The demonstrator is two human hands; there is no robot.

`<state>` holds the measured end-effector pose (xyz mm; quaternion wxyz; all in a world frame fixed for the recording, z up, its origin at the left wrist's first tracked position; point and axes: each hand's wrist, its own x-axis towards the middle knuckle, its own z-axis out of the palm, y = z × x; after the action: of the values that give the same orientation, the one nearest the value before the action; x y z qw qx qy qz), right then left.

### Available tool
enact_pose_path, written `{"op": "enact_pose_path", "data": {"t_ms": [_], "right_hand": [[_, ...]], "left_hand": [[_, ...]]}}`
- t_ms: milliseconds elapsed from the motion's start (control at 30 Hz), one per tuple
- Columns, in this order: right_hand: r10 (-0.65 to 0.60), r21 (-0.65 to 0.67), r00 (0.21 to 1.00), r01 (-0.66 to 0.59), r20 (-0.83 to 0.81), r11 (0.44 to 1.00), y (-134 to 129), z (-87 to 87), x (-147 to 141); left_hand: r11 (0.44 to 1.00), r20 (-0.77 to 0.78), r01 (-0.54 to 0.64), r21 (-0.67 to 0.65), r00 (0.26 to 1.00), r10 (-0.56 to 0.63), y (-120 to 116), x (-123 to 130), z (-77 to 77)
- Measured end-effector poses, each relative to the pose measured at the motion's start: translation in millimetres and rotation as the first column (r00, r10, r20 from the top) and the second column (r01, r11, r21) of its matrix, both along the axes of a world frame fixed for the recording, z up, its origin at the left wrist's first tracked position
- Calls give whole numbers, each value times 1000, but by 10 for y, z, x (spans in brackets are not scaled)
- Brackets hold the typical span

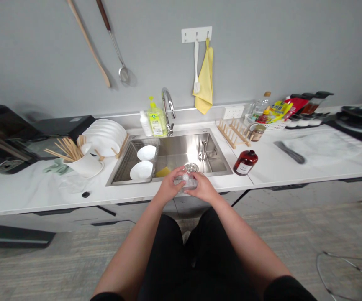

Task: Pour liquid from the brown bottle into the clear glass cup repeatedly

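Over the front edge of the sink [221, 167], my left hand [172, 184] and my right hand [203, 187] close round the two sides of a small clear container [191, 182]. A round whitish knob or cap shows on top of it, near my left fingers. Its exact kind is too small to make out. Behind my hands is the drain [191, 167], and a yellow cloth or sponge [163, 172] lies in the basin. To the right on the counter stands an amber bottle [245, 163] with a white label.
A draining basket [127, 167] holds two white bowls [141, 170]. Left are stacked plates [101, 133], a utensil holder [86, 167] and a black cap [86, 194]. Behind stand the faucet [168, 108] and a yellow-green soap bottle [156, 121]. A wooden rack [235, 133] is right.
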<state>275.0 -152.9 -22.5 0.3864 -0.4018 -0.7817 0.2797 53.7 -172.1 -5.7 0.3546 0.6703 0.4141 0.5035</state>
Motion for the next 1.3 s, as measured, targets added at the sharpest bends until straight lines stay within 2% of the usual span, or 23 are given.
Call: {"op": "enact_pose_path", "data": {"t_ms": [100,133,233,300,467,533,667,833,1000,1167,1300], "right_hand": [[-17,33,1000,17,9,999,-1,-16,-11],[-21,37,1000,21,12,999,-1,-17,-13],[-16,22,1000,15,16,1000,-2,-18,-13],[-7,18,1000,7,10,1000,-3,-18,-8],[-4,31,1000,4,2,1000,-13,-1,-12],[-4,30,1000,4,1,1000,-16,7,-17],[-18,26,1000,18,1,999,-7,-7,-11],[-12,37,1000,12,2,999,5,-30,-4],[-18,20,1000,18,9,1000,-15,-19,-16],[-1,41,1000,1,7,999,-26,-15,-18],[-16,38,1000,15,15,999,-27,-12,-14]], "left_hand": [[990,-37,-137,26,990,138,1,32,-27],[991,-25,-131,30,991,132,-8,44,-39],[1000,56,-5,9,998,5,-41,58,-80],[1000,94,17,-18,995,-15,-48,69,-100],[983,48,-182,-7,982,183,-31,190,-107],[986,71,-161,32,985,158,-38,234,-116],[998,211,-41,48,977,30,-53,248,-164],[983,229,-181,37,959,168,-55,239,-191],[998,227,-49,32,973,40,-79,223,-192],[982,262,-186,38,950,170,-57,265,-218],[995,261,-86,53,963,69,-66,248,-218]]}}
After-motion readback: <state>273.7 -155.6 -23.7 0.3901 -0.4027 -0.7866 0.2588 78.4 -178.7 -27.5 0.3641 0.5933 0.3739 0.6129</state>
